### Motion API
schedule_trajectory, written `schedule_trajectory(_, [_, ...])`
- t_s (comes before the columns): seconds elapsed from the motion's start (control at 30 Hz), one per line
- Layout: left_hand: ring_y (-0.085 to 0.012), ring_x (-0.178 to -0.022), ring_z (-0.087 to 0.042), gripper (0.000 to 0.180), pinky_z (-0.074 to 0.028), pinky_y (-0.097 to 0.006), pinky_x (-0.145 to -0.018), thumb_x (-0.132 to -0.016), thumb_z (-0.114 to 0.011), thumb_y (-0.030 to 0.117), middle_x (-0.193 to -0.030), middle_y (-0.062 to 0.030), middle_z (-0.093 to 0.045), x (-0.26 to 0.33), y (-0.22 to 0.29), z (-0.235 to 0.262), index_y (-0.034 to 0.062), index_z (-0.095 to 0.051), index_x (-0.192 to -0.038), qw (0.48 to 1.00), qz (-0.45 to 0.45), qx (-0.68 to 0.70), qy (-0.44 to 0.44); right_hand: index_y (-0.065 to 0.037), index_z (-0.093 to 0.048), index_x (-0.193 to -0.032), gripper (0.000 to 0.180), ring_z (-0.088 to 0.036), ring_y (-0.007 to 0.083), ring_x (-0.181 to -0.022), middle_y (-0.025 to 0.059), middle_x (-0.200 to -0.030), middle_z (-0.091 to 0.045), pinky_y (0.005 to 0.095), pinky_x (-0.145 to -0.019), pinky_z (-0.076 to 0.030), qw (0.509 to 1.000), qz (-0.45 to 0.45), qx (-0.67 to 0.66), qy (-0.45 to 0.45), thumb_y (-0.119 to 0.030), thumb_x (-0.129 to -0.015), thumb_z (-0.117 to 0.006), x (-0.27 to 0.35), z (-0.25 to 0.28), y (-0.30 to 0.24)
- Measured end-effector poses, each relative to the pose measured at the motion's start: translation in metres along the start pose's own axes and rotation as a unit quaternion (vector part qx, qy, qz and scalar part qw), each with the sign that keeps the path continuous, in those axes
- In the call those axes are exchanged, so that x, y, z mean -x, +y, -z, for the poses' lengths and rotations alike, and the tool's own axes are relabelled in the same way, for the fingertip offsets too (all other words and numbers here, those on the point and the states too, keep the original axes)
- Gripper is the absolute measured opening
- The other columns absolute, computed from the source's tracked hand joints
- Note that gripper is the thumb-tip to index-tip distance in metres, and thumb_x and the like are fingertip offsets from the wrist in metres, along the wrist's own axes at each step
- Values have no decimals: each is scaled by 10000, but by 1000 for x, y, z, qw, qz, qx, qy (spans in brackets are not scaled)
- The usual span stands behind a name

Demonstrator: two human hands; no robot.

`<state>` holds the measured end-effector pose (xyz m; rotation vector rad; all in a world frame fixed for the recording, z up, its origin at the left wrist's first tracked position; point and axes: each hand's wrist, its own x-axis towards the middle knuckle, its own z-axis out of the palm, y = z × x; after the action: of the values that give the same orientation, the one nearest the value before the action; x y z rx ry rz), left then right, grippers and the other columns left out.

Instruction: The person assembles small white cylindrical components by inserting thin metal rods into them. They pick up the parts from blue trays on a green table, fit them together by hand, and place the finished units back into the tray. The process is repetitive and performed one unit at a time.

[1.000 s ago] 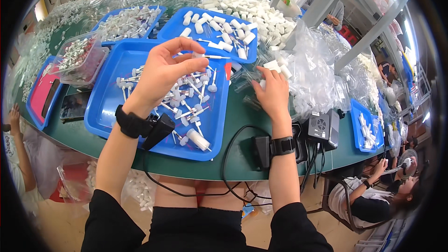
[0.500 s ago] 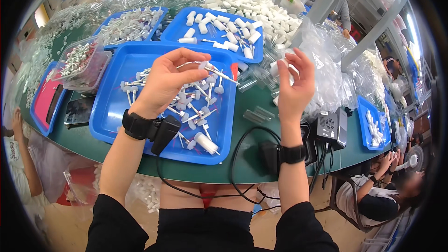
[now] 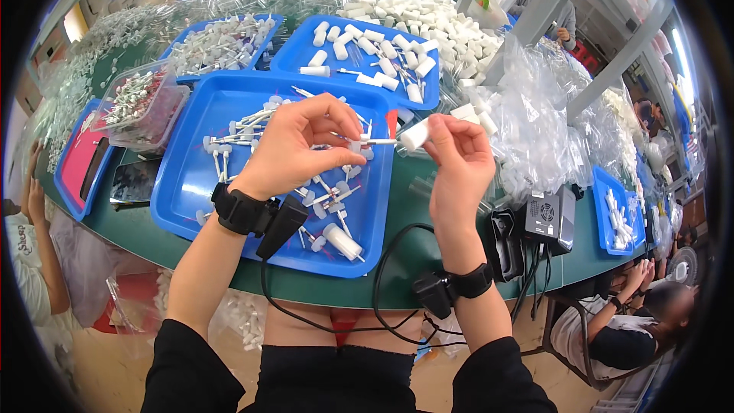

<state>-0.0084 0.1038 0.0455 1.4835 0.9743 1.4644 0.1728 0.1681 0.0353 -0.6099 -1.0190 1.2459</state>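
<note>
The left hand (image 3: 302, 149) pinches a thin white stick (image 3: 376, 141), and the right hand (image 3: 457, 162), at its 3 o'clock, grips a white cap (image 3: 415, 135), tip just before it. I judge the joining not done; many sticks wait in the blue tray (image 3: 191, 176) on the counter (image 3: 413, 248).

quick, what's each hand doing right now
Left hand: closed, pinching a thin white stick over the blue tray.
Right hand: closed, holding a white cap.

Assembly workshop: long green workbench (image 3: 428, 248), blue trays (image 3: 191, 183) of white plastic parts (image 3: 397, 8), co-workers seated nearby.
</note>
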Motion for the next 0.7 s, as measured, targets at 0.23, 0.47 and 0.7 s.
schedule_trajectory(0.23, [-136, -843, -590, 221, -525, -287, -797, -640, -693, -130, -934, -84, -542, 1, 0, 1, -3, -568, -772, 998, -54, -36, -1, -16, -501, -795, 170, -578, 109, -739, 98, -862, -623, 234, -672, -478, 999, 28, 27, 35, 12, -777, -667, -8, 7, 1])
schedule_trajectory(0.47, [-131, -873, -599, 191, -517, -266, -821, -673, -687, -97, -926, -72, -571, 1, -1, 2, -2, -585, -804, 995, -74, -63, -9, -2, -543, -875, 150, -580, 112, -809, 94, -882, -624, 248, -728, -469, 999, 3, 34, -33, -27, -793, -666, 3, 2, 8])
schedule_trajectory(0.7, [-176, -910, -620, 188, -540, -297, -826, -696, -659, -118, -912, -88, -595, 1, -1, 2, -13, -584, -833, 992, -100, -72, 39, 31, -584, -1068, 301, -586, 127, -816, 82, -923, -626, 262, -756, -481, 969, -218, -62, -98, -148, -836, -650, -6, 8, 6])
